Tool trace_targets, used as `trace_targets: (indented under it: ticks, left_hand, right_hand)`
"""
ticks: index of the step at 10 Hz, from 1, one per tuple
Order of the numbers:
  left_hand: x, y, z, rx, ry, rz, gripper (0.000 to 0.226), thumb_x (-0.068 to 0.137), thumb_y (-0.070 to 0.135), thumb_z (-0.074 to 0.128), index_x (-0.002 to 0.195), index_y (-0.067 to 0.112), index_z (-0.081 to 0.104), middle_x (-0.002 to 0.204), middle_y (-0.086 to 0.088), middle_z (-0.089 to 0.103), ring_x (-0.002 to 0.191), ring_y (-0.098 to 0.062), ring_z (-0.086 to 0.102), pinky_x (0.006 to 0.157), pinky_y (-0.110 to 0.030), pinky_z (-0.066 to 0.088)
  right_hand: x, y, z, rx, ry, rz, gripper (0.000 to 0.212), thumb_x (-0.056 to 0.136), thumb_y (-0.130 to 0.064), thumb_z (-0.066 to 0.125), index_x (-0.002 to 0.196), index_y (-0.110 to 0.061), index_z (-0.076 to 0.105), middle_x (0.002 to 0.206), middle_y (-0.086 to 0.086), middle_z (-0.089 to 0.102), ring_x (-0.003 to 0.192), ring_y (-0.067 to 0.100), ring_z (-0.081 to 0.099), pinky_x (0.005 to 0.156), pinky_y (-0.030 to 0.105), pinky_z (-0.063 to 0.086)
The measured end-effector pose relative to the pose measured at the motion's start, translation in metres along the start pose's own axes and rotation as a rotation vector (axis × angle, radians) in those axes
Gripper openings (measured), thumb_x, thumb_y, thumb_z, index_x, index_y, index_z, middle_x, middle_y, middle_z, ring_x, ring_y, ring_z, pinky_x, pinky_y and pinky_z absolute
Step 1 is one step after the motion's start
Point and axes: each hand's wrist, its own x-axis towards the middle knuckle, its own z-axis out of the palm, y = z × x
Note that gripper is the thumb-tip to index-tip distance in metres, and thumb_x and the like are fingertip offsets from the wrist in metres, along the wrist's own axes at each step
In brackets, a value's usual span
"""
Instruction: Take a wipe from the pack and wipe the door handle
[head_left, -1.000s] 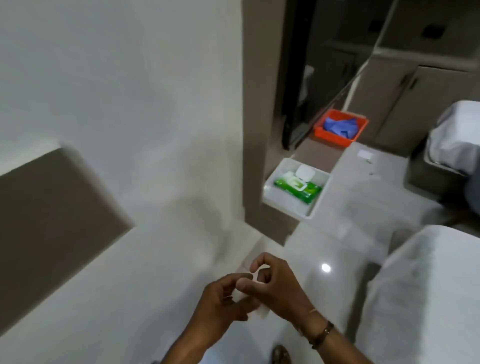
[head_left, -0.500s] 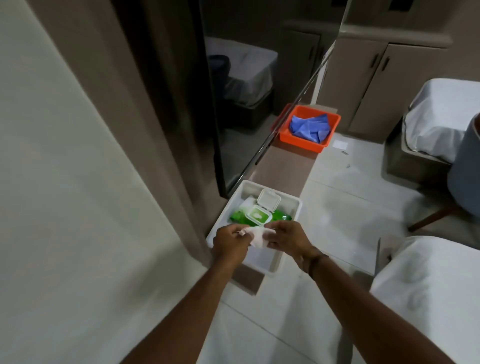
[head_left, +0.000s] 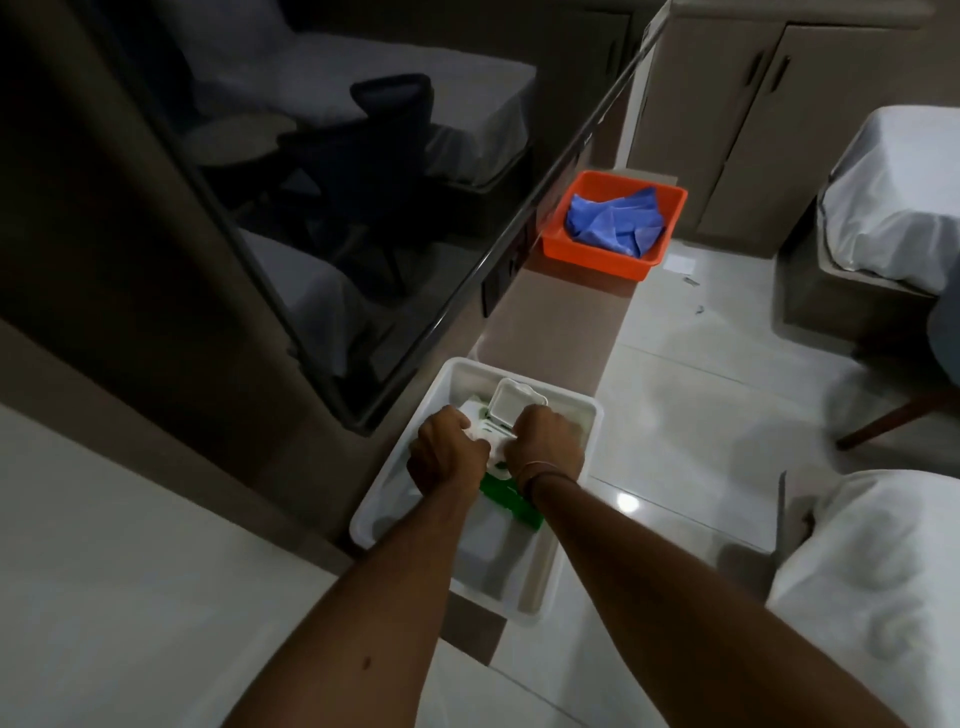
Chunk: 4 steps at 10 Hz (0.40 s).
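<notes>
Pack: green wipe pack (head_left: 511, 498) lay in white tray (head_left: 385, 483), frame centre, flip lid (head_left: 514, 405) up.
Left hand (head_left: 445, 451): curled over pack, white wipe (head_left: 480, 439) at fingers; grip unclear.
Right hand (head_left: 545, 441): fisted on pack beside left; grip unclear.
Orange bin (head_left: 613, 254): upper right, blue cloth (head_left: 615, 221) inside.

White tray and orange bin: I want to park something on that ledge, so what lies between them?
In the head view, only bare brown ledge shows between the white tray and the orange bin; nothing sits on that stretch.
</notes>
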Motion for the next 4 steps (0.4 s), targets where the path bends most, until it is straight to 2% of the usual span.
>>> trace_targets:
  ticks: [1,2,3,4]
  left_hand:
    - [-0.001,-0.001,0.006,0.064,0.056,0.053,0.024,0.094,0.025,0.089,0.115,0.02,0.077,0.132,-0.007,0.074,0.121,-0.036,0.073,0.092,-0.046,0.061]
    - [-0.004,-0.001,0.008,0.143,0.037,0.119,0.014,0.107,0.025,0.075,0.113,0.014,0.081,0.126,-0.011,0.077,0.115,-0.034,0.076,0.086,-0.041,0.06]
    - [-0.008,-0.004,0.002,0.022,0.026,0.116,0.017,0.108,0.026,0.074,0.115,0.016,0.085,0.127,-0.011,0.08,0.116,-0.034,0.076,0.086,-0.041,0.059]
    - [-0.017,-0.009,-0.016,-0.162,0.084,0.071,0.017,0.11,0.027,0.069,0.113,0.022,0.085,0.127,-0.007,0.082,0.118,-0.033,0.075,0.087,-0.038,0.053]
  right_hand:
    - [-0.001,0.001,0.0,-0.06,0.019,-0.026,0.015,0.08,-0.025,0.075,0.092,-0.019,0.07,0.089,0.006,0.073,0.081,0.027,0.07,0.072,0.04,0.061]
    - [-0.006,0.003,-0.003,-0.108,-0.002,-0.07,0.009,0.084,-0.022,0.072,0.091,-0.016,0.074,0.09,0.008,0.075,0.08,0.028,0.07,0.072,0.04,0.061]
    - [-0.014,0.006,-0.01,-0.057,-0.01,-0.072,0.009,0.086,-0.021,0.069,0.093,-0.018,0.075,0.092,0.007,0.074,0.082,0.027,0.069,0.074,0.04,0.06]
    - [-0.029,0.01,-0.023,0.062,0.044,-0.029,0.014,0.089,-0.021,0.064,0.103,-0.024,0.064,0.088,0.0,0.066,0.073,0.021,0.059,0.066,0.033,0.051]
